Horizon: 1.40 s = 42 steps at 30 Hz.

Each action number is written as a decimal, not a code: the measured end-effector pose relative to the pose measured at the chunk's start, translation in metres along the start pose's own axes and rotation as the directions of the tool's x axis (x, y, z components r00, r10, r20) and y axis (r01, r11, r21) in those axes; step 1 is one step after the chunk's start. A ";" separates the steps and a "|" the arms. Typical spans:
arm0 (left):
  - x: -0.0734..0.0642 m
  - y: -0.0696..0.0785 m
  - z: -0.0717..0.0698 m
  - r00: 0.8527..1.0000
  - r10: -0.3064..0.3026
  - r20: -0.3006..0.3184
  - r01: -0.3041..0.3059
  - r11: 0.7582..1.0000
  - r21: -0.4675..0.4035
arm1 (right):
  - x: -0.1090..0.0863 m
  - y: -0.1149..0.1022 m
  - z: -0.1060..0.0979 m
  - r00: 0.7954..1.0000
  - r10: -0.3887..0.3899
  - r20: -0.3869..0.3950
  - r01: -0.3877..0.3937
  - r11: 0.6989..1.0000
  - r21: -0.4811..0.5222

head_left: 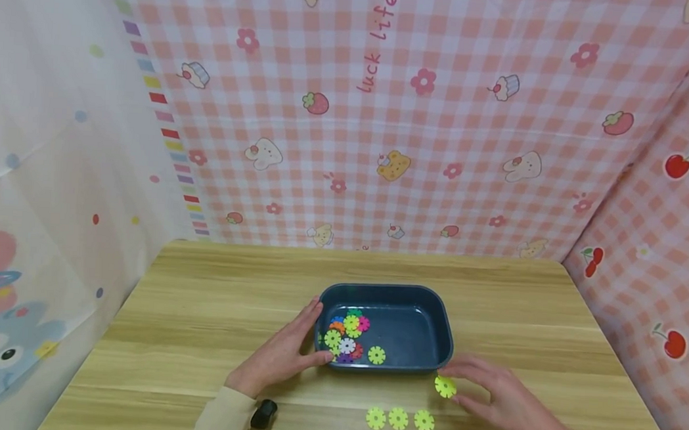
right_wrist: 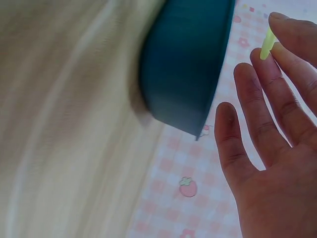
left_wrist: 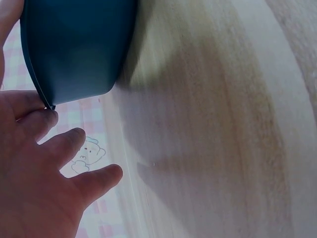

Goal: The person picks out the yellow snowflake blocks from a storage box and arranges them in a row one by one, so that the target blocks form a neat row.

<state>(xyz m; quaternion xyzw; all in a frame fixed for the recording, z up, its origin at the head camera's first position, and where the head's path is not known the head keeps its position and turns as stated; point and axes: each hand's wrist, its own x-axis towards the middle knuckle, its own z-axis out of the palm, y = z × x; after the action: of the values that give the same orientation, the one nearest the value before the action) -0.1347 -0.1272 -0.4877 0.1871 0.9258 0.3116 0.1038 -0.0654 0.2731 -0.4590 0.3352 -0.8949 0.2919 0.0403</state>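
A dark blue rectangular tray (head_left: 409,363) sits on the table with a small cluster of colourful notched plastic discs at its left end. One yellow-green disc (head_left: 377,355) lies apart inside it. My left hand (head_left: 279,359) holds the tray's left end, thumb at the front rim and fingers along the side; its lower fingers are spread in the left wrist view. Near the front right corner, my right hand (head_left: 502,395) pinches a yellow-green notched disc (head_left: 445,386) between thumb and fingertips. The right wrist view shows that disc edge-on (right_wrist: 268,44), off the table.
Three yellow-green discs (head_left: 398,419) lie in a row on the wooden table (head_left: 209,299), in front of the tray. A pink checked cloth (head_left: 350,130) hangs behind the table, with more printed cloth at both sides.
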 end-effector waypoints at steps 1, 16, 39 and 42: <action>0.000 0.000 0.000 1.000 0.000 -0.001 0.000 1.000 -0.001 | -0.002 0.001 0.001 1.000 0.002 0.001 -0.002 1.000 0.001; 0.000 0.000 0.001 1.000 -0.012 0.003 0.012 1.000 0.004 | -0.023 0.014 0.014 0.975 0.102 0.199 -0.139 0.973 0.183; 0.001 0.000 0.001 1.000 -0.002 -0.003 0.002 1.000 0.006 | -0.022 0.024 0.028 0.916 0.185 0.356 -0.265 0.945 0.192; 0.001 0.000 0.001 1.000 -0.002 -0.001 0.002 1.000 0.002 | -0.023 0.025 0.029 0.918 0.175 0.356 -0.254 0.949 0.189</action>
<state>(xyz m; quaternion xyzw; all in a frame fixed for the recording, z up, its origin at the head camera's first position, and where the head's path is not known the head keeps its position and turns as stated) -0.1354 -0.1267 -0.4885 0.1861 0.9264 0.3105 0.1034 -0.0598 0.2852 -0.5012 0.2815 -0.8799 0.3357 -0.1840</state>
